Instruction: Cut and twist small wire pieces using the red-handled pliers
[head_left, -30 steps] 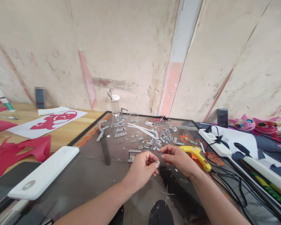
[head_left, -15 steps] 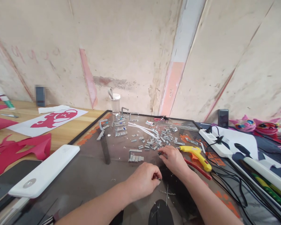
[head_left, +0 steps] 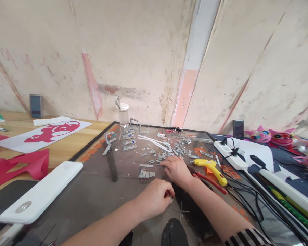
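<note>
My left hand [head_left: 156, 196] is closed above the dark glass tabletop, thumb and forefinger pinched together. What sits in that pinch is too small to make out. Beyond it, my right hand [head_left: 177, 171] has its fingers bent and together, fingertips low at the near edge of a pile of small grey metal pieces [head_left: 178, 149]. Something tiny and dark shows at those fingertips, its kind unclear. Left of the right hand lies a small group of grey strips [head_left: 146, 174]. A crossed, twisted wire piece [head_left: 181, 211] rests just right of my left hand.
Red-handled pliers [head_left: 213, 182] and a yellow glue gun [head_left: 212, 168] lie at the right, near a power strip [head_left: 231, 155] with black cables. White sticks [head_left: 154, 141] and a lidded jar [head_left: 123, 114] are farther back. A white power bank [head_left: 41, 193] lies left.
My right hand has moved left, to the near edge of the metal pieces. My left hand has stayed nearly in place, still pinched. The view has shifted slightly right.
</note>
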Demonstrator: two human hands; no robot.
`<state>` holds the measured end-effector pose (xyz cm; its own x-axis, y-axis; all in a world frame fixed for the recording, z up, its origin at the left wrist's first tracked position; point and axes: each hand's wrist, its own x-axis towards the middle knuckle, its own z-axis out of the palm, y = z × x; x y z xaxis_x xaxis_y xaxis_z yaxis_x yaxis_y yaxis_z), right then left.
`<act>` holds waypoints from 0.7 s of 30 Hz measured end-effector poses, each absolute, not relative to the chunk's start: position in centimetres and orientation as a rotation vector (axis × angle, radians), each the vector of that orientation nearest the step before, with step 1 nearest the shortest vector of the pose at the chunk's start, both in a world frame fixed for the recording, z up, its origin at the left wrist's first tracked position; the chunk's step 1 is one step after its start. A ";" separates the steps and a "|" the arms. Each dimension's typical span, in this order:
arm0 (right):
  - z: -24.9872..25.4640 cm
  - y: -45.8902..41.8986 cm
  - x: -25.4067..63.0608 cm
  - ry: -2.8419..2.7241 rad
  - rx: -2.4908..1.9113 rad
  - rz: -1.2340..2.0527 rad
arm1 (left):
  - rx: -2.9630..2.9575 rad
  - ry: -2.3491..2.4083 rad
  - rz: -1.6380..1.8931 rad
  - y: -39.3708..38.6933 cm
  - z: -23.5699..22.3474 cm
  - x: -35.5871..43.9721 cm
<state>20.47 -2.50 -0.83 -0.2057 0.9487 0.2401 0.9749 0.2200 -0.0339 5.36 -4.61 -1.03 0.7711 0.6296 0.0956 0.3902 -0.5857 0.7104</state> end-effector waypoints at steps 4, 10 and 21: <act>-0.4 -1.0 19.6 -2.331 -1.845 -0.224 | 2.286 0.732 0.429 -4.5 -1.2 5.4; 0.0 1.3 19.1 -2.246 -1.911 -0.198 | 2.313 0.714 0.446 -4.4 -1.2 5.5; 2.5 -5.6 24.0 -2.020 -1.839 0.206 | 2.181 0.767 0.414 -4.1 -1.1 5.3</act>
<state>24.00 -5.58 2.53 -0.0549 0.9799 0.1917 0.9210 0.1238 -0.3695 5.31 -4.11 -1.07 0.7659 0.6414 0.0456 0.3903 -0.5201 0.7597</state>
